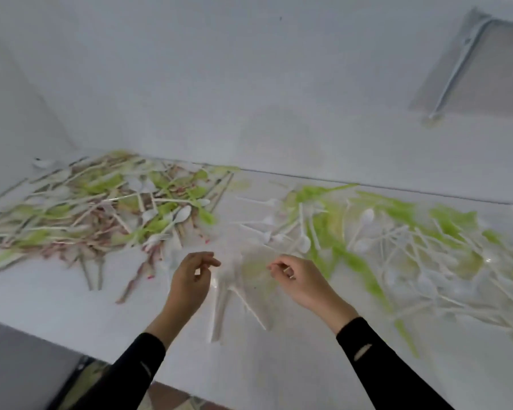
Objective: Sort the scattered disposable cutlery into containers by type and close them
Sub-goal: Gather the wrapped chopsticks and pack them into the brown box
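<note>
- Over the table (71, 315), left hand (190, 279): fingers curled inward, thumb close to forefinger; gripping something or empty, cannot tell through the blur.
- Right of the left hand, level with it and apart from it, right hand (301, 281): fingers likewise curled toward the thumb; held item, if any, not discernible.
- Nearer than the left hand, black sleeves (137, 371) covering both forearms up to the wrists.
- Just right of the left hand, in the gap before the right hand, white pieces (219, 315): few, flat on the table, long handles fanned toward the near edge.
- Beyond and left of the left hand, mixed pile (101, 208): green, white and tan cutlery heaped together, reaching back to the wall (249, 84).
- Well right of the left hand, past the right hand, green-and-white pile (412, 241): white spoons crossed over green pieces, spread wide.
- Far beyond and right of the left hand, grey panel (486, 69) against the wall; kind unclear.
</note>
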Demonstrator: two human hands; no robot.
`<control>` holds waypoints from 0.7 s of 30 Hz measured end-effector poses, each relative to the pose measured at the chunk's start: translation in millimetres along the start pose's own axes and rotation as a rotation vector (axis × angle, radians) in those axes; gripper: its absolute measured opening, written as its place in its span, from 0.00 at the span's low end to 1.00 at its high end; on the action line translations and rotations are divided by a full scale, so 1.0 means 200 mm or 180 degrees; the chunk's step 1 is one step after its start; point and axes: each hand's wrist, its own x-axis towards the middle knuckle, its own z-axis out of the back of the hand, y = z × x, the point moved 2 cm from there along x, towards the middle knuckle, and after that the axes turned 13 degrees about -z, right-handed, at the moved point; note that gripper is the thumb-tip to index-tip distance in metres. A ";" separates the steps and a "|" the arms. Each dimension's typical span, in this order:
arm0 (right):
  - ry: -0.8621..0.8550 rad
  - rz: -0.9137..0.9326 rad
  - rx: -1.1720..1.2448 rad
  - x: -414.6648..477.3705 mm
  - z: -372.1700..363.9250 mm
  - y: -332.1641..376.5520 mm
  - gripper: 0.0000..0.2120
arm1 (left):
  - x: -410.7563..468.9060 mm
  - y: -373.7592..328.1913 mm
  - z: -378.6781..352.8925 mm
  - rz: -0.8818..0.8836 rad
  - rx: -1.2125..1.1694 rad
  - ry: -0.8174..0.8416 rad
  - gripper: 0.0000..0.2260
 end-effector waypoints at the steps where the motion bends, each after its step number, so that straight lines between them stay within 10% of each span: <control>1: 0.0076 0.0021 -0.0016 0.03 -0.10 0.06 0.06 | -0.01 0.08 0.10 0.0045 0.0065 -0.0101 0.20; 21: 0.0575 0.0643 -0.1120 0.46 -0.68 0.47 0.11 | -0.02 0.57 0.50 0.0557 0.0793 -0.0294 0.14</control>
